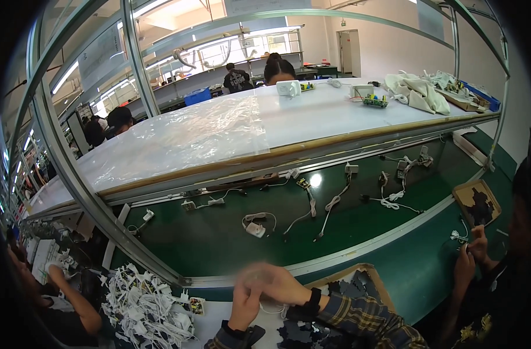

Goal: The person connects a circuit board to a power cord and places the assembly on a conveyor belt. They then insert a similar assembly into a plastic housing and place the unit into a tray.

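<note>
My left hand (245, 299) and my right hand (286, 284) meet in front of me at the near edge of the bench. Both have their fingers closed together, and motion blurs the fingertips. Whatever they hold is too hidden to make out. A thin white cable (272, 309) hangs just below them. Under my right forearm, a shallow cardboard box (374, 273) contains flat dark grey pieces (351, 283). More dark pieces (306, 336) lie nearer to me. Left of my hands are a small circuit board (196, 306) and a heap of white cables (142, 308).
Beyond the metal rail, a green conveyor belt (230, 247) carries several white adapters with cables (255, 229). Above it runs a shelf with plastic sheeting (201, 136). A frame post (73, 174) rises at left. Co-workers' hands (472, 256) work at right, and another person's arm (73, 296) at left.
</note>
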